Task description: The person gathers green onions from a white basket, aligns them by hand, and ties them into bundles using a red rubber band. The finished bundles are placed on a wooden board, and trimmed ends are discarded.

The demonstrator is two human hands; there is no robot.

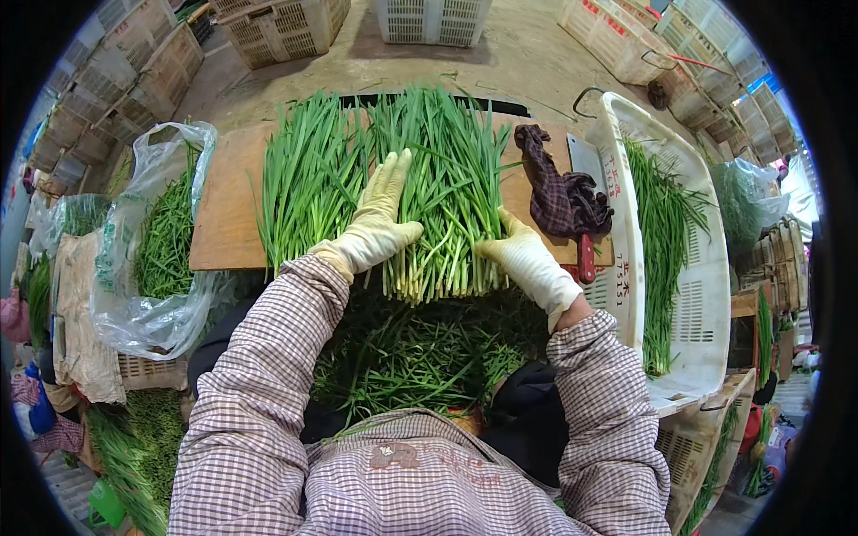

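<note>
Two piles of green garlic chives lie side by side on a wooden board (228, 194), leaves pointing away from me. My left hand (375, 224), in a pale glove, rests flat with its fingers extended between the left pile (308, 181) and the right pile (442, 181). At the right edge of the right pile, near the cut stem ends, my gloved right hand (529, 258) presses with its thumb side. The stems of the right pile overhang the board's near edge. A crumpled dark checked cloth (563, 194) lies right of them, partly over a cleaver with a red handle (586, 258).
A white plastic crate (697, 301) holding chives stands close on the right. Left of the board is a clear plastic bag (114, 288) of greens. Loose leaves (429, 355) lie below the board. Stacked crates (281, 30) stand beyond; parts of other people show at the far left.
</note>
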